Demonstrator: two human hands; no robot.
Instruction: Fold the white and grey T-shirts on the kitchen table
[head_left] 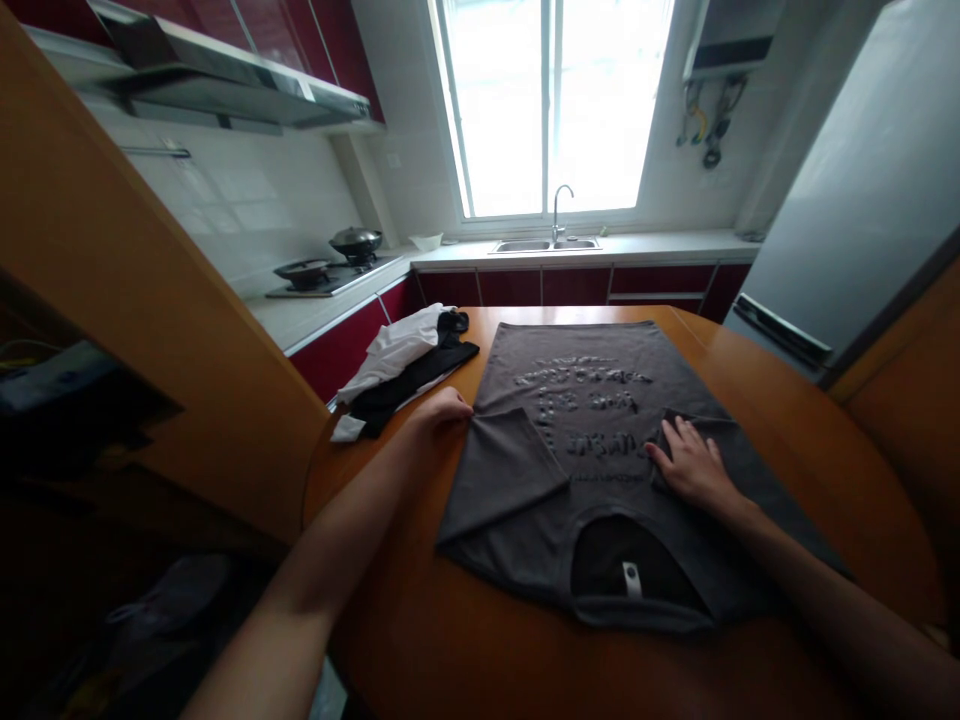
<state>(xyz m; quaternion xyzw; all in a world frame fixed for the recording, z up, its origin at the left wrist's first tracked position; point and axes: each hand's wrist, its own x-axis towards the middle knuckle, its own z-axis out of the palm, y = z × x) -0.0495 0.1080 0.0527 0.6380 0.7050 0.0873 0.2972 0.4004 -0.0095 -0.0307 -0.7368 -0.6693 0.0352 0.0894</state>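
A dark grey T-shirt (510, 380) lies spread on the wooden table, its neck opening toward me and dark raised lettering across its chest. Both sleeves are folded inward over the body. My left hand (448, 407) pinches the shirt's left edge, beside the folded left sleeve (510, 470). On the right, my right hand (691, 462) rests flat with fingers spread on the other folded sleeve, partly covering it. A small white label (631, 579) shows inside the collar.
The wooden table (810, 450) has rounded edges. White and black clothes (409, 360) lie heaped at its far left. Beyond are a stove with pans (356, 243), a sink (525, 245) under the window, and a fridge (847, 190) on the right.
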